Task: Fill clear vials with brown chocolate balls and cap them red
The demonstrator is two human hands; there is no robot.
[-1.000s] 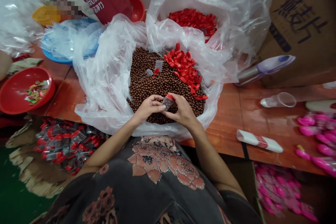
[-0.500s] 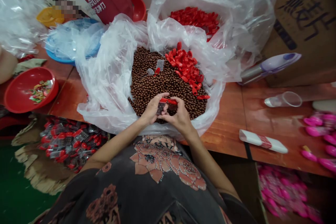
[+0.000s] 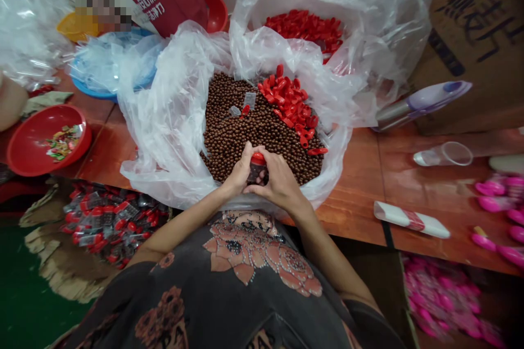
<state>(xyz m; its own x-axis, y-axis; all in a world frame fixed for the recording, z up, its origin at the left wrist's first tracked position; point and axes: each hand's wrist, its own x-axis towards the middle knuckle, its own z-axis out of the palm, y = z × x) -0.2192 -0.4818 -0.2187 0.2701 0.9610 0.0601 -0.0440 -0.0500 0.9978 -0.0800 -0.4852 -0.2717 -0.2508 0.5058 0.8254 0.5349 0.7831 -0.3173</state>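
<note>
Just above the near edge of a pile of small brown balls (image 3: 229, 136), my hands meet around a small clear plastic container (image 3: 254, 173) with a red cap (image 3: 257, 158) at its top. My left hand (image 3: 238, 174) is closed on the container from the left, thumb up along its side. From the right, my right hand (image 3: 282, 181) curls its fingers over the cap, with its thumb underneath. Part of the container is hidden by the fingers. Loose red caps (image 3: 286, 101) lie on the balls, near a clear plastic piece (image 3: 249, 100).
A crumpled clear bag (image 3: 172, 103) surrounds the balls. Another bag (image 3: 380, 54) behind holds more red pieces. To the left are a red bowl (image 3: 24, 144) and a heap of red-capped containers (image 3: 106, 223). A plastic cup (image 3: 452, 154) and a white packet (image 3: 388, 214) lie on the right.
My right hand has shifted its fingers inward and up over the container's top. The red piece it held at the right no longer shows apart; a red cap now sits on the container.
</note>
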